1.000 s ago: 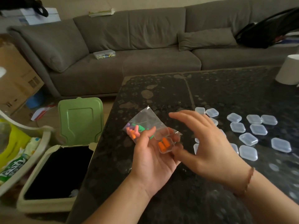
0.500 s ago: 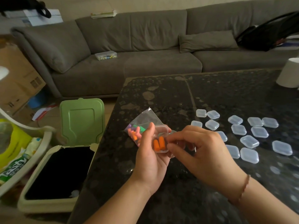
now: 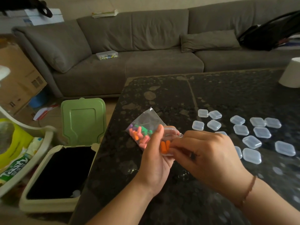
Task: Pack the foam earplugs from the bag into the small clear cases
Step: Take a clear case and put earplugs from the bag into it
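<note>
Case (image 3: 167,144): two orange earplugs inside, held in my left hand (image 3: 155,161) against the bag (image 3: 142,130).
Change: my right hand (image 3: 206,158), spread a second ago, now pinches the lid down; closing underway.

Sofa (image 3: 146,65): big, grey-brown, along the back wall.
Cushion (image 3: 209,40): same colour, lying on the sofa seat at the right.
Small clear box (image 3: 106,55): on the sofa seat, with little coloured bits inside.
Black bag (image 3: 272,34): on the far right end of the sofa.
Papers (image 3: 104,13): on top of the sofa back.
Bin (image 3: 55,176): pale, on the floor left of the desk, green lid (image 3: 82,122) standing open.
Cardboard box (image 3: 17,78): on the floor at the left.
White round thing (image 3: 290,73): on the far right of the dark speckled desk (image 3: 227,91).
</note>
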`<state>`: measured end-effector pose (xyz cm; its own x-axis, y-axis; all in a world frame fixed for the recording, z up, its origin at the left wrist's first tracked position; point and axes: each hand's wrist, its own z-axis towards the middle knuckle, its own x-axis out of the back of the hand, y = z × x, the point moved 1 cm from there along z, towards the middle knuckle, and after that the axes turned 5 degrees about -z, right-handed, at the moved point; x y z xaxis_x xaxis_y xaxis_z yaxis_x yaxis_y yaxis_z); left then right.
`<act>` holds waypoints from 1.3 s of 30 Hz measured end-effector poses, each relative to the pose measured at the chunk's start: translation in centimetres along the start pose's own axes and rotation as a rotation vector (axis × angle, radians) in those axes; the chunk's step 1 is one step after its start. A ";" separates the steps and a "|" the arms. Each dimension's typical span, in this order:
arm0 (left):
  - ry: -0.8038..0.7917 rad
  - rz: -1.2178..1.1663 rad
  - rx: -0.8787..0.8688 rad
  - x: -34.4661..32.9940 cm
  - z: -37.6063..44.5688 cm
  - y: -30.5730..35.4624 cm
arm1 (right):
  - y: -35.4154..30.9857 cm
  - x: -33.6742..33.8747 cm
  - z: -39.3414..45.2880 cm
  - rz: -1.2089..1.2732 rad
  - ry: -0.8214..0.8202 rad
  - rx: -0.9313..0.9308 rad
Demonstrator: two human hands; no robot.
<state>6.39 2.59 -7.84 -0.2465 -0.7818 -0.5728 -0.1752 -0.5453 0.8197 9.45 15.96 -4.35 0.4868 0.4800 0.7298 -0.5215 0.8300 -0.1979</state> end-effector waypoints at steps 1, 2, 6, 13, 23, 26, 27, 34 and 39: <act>-0.004 -0.006 0.005 0.0 0.0 0.0 | 0.0 0.0 0.0 -0.012 -0.001 0.013; -0.004 -0.007 0.008 0.0 0.0 0.0 | 0.1 -0.1 0.0 -0.020 -0.004 0.023; -0.014 -0.016 0.015 0.1 0.0 0.0 | 0.1 -0.1 -0.2 -0.027 0.001 0.033; -0.024 -0.107 0.036 0.3 0.1 0.1 | 0.3 0.4 -0.1 0.073 -0.037 -0.012; -0.157 -0.116 0.049 0.2 -0.2 0.2 | 0.8 -0.1 0.0 0.018 0.012 0.029; -0.181 -0.139 0.080 0.2 -0.2 0.7 | 1.0 0.0 0.0 -0.064 0.160 0.120; -0.190 -0.139 0.095 0.4 -0.1 0.8 | 1.0 0.1 0.1 -0.078 0.190 0.148; -0.292 -0.163 0.167 0.0 -0.4 0.8 | 1.0 0.5 0.3 -0.144 0.232 0.215; -0.330 -0.169 0.144 0.0 -0.4 0.6 | 0.7 0.4 0.0 -0.100 0.148 0.107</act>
<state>6.66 2.14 -7.32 -0.4918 -0.5327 -0.6887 -0.3652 -0.5919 0.7186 9.28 16.68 -4.17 0.6336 0.4396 0.6367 -0.5328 0.8446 -0.0529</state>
